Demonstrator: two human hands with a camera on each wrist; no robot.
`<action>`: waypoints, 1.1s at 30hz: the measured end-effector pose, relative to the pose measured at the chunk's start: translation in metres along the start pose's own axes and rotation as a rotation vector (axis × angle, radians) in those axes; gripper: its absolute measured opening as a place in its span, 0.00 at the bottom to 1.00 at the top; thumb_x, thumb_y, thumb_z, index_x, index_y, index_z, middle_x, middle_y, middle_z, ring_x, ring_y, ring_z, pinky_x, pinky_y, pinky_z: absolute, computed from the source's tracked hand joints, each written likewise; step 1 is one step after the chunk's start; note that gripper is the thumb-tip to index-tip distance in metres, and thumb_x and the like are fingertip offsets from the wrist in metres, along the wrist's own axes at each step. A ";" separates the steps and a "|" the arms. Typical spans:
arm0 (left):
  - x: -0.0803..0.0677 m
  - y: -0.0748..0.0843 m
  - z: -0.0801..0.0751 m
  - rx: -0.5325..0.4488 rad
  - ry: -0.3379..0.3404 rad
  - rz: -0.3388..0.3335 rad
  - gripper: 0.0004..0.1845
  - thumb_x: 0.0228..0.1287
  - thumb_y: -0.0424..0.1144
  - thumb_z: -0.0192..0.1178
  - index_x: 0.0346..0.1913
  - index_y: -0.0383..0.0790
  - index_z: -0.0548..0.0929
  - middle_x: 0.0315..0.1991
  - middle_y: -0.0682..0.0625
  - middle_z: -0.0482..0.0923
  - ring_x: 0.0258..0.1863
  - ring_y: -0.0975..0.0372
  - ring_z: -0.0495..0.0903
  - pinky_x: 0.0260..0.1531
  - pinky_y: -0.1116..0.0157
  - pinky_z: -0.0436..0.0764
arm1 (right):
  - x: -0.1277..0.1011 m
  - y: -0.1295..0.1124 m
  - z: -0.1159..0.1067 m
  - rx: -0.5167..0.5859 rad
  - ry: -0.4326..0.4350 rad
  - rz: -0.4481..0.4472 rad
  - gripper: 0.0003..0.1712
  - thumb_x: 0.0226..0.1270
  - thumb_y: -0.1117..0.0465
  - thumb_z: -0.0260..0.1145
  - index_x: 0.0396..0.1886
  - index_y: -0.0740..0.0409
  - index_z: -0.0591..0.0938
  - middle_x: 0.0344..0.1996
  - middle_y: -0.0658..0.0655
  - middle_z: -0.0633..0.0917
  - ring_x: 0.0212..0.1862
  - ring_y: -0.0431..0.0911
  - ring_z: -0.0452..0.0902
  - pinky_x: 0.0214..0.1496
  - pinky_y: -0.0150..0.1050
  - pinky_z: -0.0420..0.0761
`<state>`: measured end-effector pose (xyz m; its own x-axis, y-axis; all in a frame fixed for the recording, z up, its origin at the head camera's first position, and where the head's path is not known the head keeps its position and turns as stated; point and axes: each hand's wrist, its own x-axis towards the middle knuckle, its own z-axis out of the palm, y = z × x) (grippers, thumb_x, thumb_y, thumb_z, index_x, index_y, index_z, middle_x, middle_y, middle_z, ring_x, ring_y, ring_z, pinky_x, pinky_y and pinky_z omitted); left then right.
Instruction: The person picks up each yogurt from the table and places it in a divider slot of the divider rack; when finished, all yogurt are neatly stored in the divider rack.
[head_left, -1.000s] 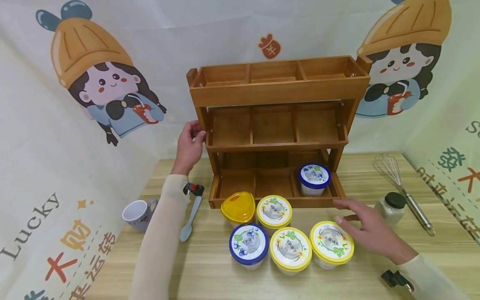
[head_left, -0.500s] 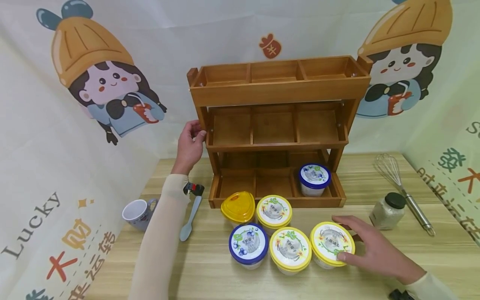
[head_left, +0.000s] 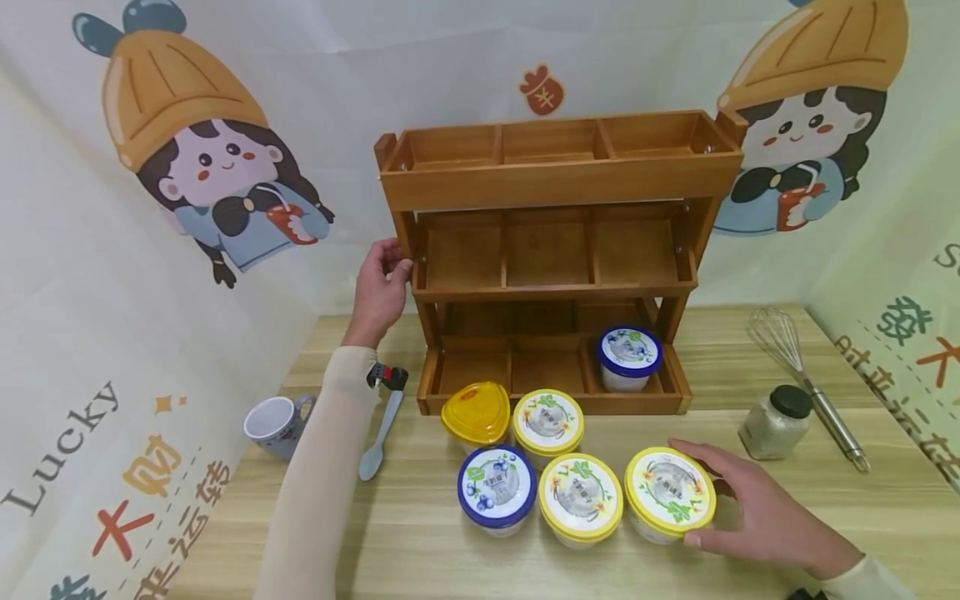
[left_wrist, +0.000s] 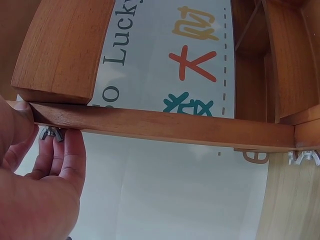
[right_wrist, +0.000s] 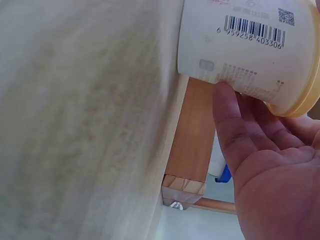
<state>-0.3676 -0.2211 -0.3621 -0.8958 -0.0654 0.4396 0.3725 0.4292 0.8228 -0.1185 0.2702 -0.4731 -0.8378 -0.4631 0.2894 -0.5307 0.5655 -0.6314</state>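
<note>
My right hand [head_left: 722, 502] grips the rightmost yellow-lidded cup [head_left: 670, 490] on the wooden table [head_left: 750, 358]. In the right wrist view the thumb [right_wrist: 227, 120] presses the cup's white side [right_wrist: 240, 40]. My left hand [head_left: 395, 260] holds the left post of the three-tier wooden rack [head_left: 555, 179]; in the left wrist view thumb and fingers [left_wrist: 65, 155] pinch a rack bar [left_wrist: 165, 125]. A blue-lidded cup [head_left: 629, 357] sits in the bottom tier's right compartment. In front of the rack stand a yellow triangular-lidded cup [head_left: 476, 412], a yellow-lidded cup [head_left: 548, 421], a blue-lidded cup [head_left: 497, 489] and another yellow-lidded cup [head_left: 581, 497].
A mug [head_left: 273, 427] and a pale blue spoon [head_left: 378, 437] lie left of the rack. A black-capped jar [head_left: 776, 419] and a whisk [head_left: 806, 379] are at the right. Printed cloth walls close in the table behind and on both sides.
My right hand came down from the rack's front edge onto the rightmost yellow-lidded cup and closed round it; the cup shifted slightly right. The left hand stayed on the rack.
</note>
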 end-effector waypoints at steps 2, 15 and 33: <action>0.000 0.000 0.000 0.000 -0.001 0.002 0.20 0.83 0.35 0.54 0.71 0.34 0.71 0.63 0.35 0.76 0.61 0.47 0.76 0.67 0.49 0.77 | 0.001 0.000 -0.001 0.000 0.006 0.008 0.59 0.47 0.53 0.88 0.79 0.53 0.69 0.69 0.59 0.80 0.65 0.29 0.74 0.59 0.33 0.84; 0.002 0.000 0.001 0.000 -0.013 -0.002 0.20 0.83 0.36 0.54 0.70 0.34 0.71 0.63 0.35 0.76 0.63 0.46 0.76 0.68 0.48 0.76 | 0.029 -0.001 -0.015 -0.028 0.127 0.044 0.59 0.45 0.53 0.90 0.76 0.63 0.71 0.67 0.66 0.81 0.60 0.21 0.69 0.50 0.33 0.87; 0.000 0.003 -0.006 -0.157 -0.011 -0.109 0.22 0.79 0.41 0.61 0.69 0.36 0.76 0.67 0.40 0.77 0.61 0.53 0.81 0.60 0.62 0.84 | 0.086 -0.017 -0.017 -0.002 0.192 0.123 0.59 0.52 0.49 0.87 0.80 0.57 0.67 0.68 0.62 0.79 0.59 0.52 0.80 0.54 0.27 0.83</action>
<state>-0.3655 -0.2247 -0.3571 -0.9351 -0.0931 0.3419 0.3059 0.2744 0.9116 -0.1831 0.2323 -0.4250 -0.9052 -0.2526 0.3417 -0.4231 0.6109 -0.6691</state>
